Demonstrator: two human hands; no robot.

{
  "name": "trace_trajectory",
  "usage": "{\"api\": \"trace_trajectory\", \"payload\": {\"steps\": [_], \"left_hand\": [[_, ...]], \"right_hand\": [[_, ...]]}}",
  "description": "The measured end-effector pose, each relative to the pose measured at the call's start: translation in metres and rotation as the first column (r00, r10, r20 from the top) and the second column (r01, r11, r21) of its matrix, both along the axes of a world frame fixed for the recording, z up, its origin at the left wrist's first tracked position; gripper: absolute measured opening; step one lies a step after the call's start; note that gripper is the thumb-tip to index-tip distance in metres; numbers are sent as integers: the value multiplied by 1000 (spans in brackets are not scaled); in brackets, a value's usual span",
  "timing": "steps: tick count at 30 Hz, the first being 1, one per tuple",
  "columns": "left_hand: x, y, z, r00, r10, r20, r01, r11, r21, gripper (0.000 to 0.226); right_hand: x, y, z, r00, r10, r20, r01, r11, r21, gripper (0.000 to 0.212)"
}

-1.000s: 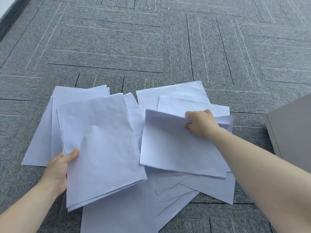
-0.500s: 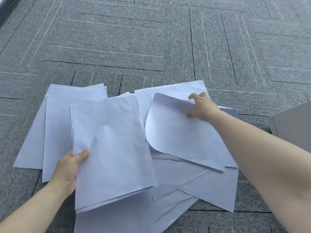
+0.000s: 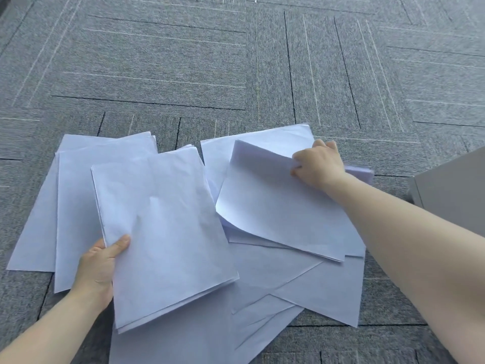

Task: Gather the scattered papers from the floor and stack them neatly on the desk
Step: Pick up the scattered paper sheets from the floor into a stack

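Observation:
White paper sheets lie scattered on the grey carpet. My left hand (image 3: 101, 261) grips the lower left edge of a small stack of sheets (image 3: 168, 232), held tilted just above the floor. My right hand (image 3: 319, 164) pinches the far edge of a few curled sheets (image 3: 280, 203) on the right, their left side lifted and bowed. Under them lie more loose sheets (image 3: 309, 290), overlapping at angles. Two sheets (image 3: 70, 206) rest flat at the left, partly hidden by the held stack. One sheet (image 3: 262, 137) lies behind my right hand.
Grey carpet tiles (image 3: 183, 74) with thin line patterns cover the floor beyond the papers. A grey cabinet or desk side (image 3: 451, 187) stands at the right edge, close to my right forearm.
My right hand has reached farther away and to the right along the sheets' far edge, and their left side has curled up. The left hand's stack stays held.

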State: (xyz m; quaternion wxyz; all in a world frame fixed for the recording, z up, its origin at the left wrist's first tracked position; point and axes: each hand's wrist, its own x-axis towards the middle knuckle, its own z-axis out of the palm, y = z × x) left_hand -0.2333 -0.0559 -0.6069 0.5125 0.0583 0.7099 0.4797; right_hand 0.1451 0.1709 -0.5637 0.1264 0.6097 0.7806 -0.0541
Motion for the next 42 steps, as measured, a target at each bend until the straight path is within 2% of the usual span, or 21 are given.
{"api": "trace_trajectory", "payload": {"steps": [3, 6, 11, 13, 16, 19, 21, 23, 25, 27, 29, 34, 39, 42], "left_hand": [[0, 1, 1, 1000, 7, -25, -7, 1000, 2, 11], [-1, 0, -1, 998, 17, -58, -18, 1000, -13, 8], [-1, -5, 1, 993, -5, -117, 1, 999, -32, 4], [-1, -7, 2, 991, -30, -129, 26, 999, -29, 3], [0, -9, 5, 990, -78, -116, 75, 997, -35, 4], [4, -12, 11, 988, -115, -102, 112, 993, -34, 5], [7, -15, 14, 986, -125, -112, 122, 992, -38, 4], [6, -19, 14, 983, -135, -120, 129, 990, -55, 7], [3, -22, 12, 982, -148, -119, 140, 987, -75, 9], [3, -25, 12, 982, -154, -112, 145, 986, -88, 10], [4, -27, 14, 983, -154, -101, 145, 986, -88, 10], [4, -26, 15, 985, -147, -90, 138, 985, -100, 9], [7, -24, 17, 984, -151, -97, 142, 985, -93, 7], [8, -24, 19, 981, -160, -109, 150, 984, -92, 8]], "right_hand": [[1, -11, 5, 985, -76, -158, 80, 997, 17, 10], [5, -19, 17, 964, -113, -241, 124, 992, 33, 5], [10, -24, 54, 855, -206, -476, 302, 944, 134, 21], [12, -22, 68, 754, -225, -618, 374, 919, 121, 19], [8, -20, 81, 509, -267, -818, 453, 891, -9, 12], [-3, -25, 89, 368, -278, -887, 457, 885, -88, 9], [-9, -31, 90, 239, -277, -931, 462, 876, -142, 7], [-12, -39, 87, 90, -300, -950, 503, 837, -216, 12], [-11, -45, 76, 18, -352, -936, 547, 787, -285, 4], [-9, -53, 61, -1, -449, -894, 571, 733, -369, 13], [-5, -63, 46, -3, -547, -837, 578, 682, -448, 7], [1, -91, 19, 79, -722, -687, 595, 587, -549, 19], [2, -108, 0, 187, -784, -592, 628, 559, -542, 14], [1, -113, -6, 304, -765, -568, 644, 604, -469, 13]]}}
